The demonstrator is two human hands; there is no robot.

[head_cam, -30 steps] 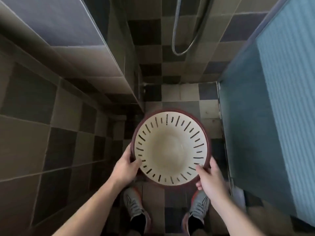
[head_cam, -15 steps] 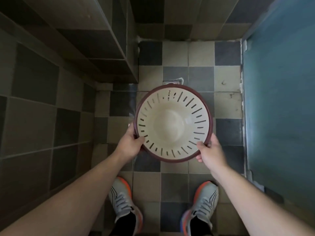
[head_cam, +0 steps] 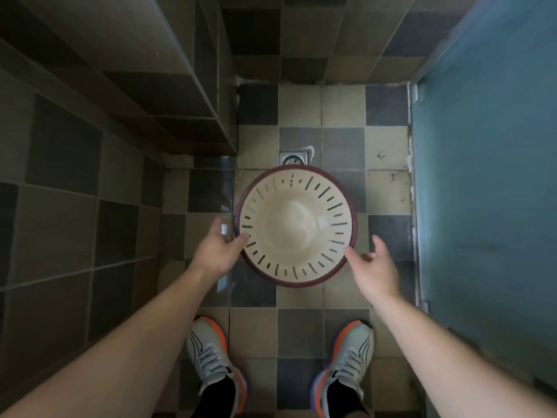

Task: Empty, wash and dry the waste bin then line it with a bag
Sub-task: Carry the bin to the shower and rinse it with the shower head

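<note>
We touch the bin (head_cam: 297, 226) with our left hand (head_cam: 215, 251) only lightly: the thumb lies against the dark red rim at its left edge, the other fingers spread loose beside the wall, not curled round it. Whether any real hold is left there we cannot tell. The bin stands mouth up between our two hands, cream inside with dark slits ringing its wall, and seems to rest on the floor (head_cam: 388, 152), though the contact itself is hidden under it.

Left of that hand we see a wall (head_cam: 60, 206) of dark and tan squares, and above it a tiled ledge (head_cam: 168, 73) that juts out towards the bin.

Just beyond the bin, on its far side from our hands, a drain (head_cam: 294, 158) sits in the floor, half covered by the rim.

Below the hands, near the bottom edge, our two shoes (head_cam: 211, 357) stand apart on the checked tiles, grey with orange edges.

Right of the bin our right hand (head_cam: 373, 263) is open, fingers relaxed and parted; the thumb tip comes just up to the rim at its lower right, and we cannot tell whether it touches. Nothing is held in it.

Farther right a blue panel (head_cam: 488, 176) runs the full height of the view, well apart from the hand.
</note>
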